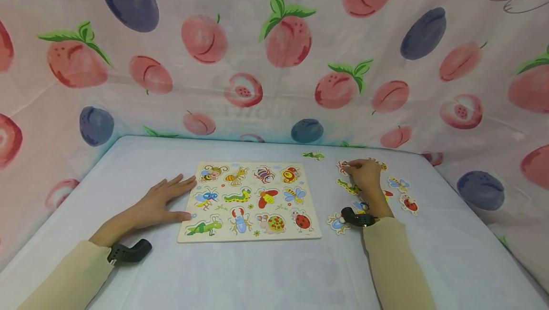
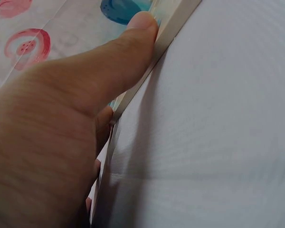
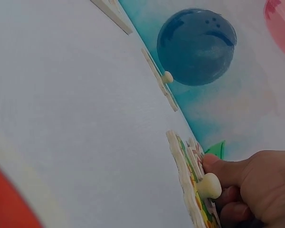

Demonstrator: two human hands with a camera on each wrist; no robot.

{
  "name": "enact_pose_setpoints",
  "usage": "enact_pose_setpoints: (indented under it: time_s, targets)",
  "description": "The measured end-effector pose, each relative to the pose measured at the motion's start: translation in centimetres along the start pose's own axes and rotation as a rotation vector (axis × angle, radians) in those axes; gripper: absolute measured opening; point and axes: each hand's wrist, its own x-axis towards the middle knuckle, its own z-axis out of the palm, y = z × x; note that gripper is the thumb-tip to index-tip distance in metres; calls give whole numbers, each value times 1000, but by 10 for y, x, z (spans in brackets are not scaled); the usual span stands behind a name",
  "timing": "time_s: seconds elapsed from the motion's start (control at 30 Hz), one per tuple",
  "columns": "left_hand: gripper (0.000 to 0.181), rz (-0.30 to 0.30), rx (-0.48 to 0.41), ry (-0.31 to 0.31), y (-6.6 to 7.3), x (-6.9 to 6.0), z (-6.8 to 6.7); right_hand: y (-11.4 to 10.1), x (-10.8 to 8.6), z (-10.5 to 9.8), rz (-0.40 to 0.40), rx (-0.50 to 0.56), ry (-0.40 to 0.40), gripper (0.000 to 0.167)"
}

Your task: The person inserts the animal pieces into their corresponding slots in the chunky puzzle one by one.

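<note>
My left hand (image 1: 156, 205) rests at the left edge of a wooden insect puzzle board (image 1: 253, 236), its fingers spread and straight. In the left wrist view the thumb (image 2: 128, 52) touches the board's side edge. Right of the board, my right hand (image 1: 366, 176) pinches a reddish-brown insect puzzle piece (image 1: 341, 167) between thumb and fingers; most of that piece is covered. The caterpillar piece (image 1: 346, 185) lies just beside this hand, and its round knob (image 3: 210, 186) shows in the right wrist view.
Around the right hand lie several knobbed pieces: a grasshopper (image 1: 313, 155), a dragonfly (image 1: 399, 184), a ladybug (image 1: 409, 204) and a blue beetle (image 1: 337, 223). Others are partly hidden by the hand and wrist. A fruit-print cloth (image 1: 266, 110) hangs behind the white table (image 1: 240, 276).
</note>
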Motion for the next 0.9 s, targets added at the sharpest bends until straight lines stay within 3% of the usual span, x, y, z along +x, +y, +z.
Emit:
enact_pose_setpoints:
  time_s: [0.33, 0.9]
  targets:
    - [92, -12, 5, -1, -1, 0, 1, -3, 1, -4, -60, -8, -60, 31]
    - [92, -9, 14, 2, -3, 1, 3, -37, -6, -9, -213, -5, -164, 30]
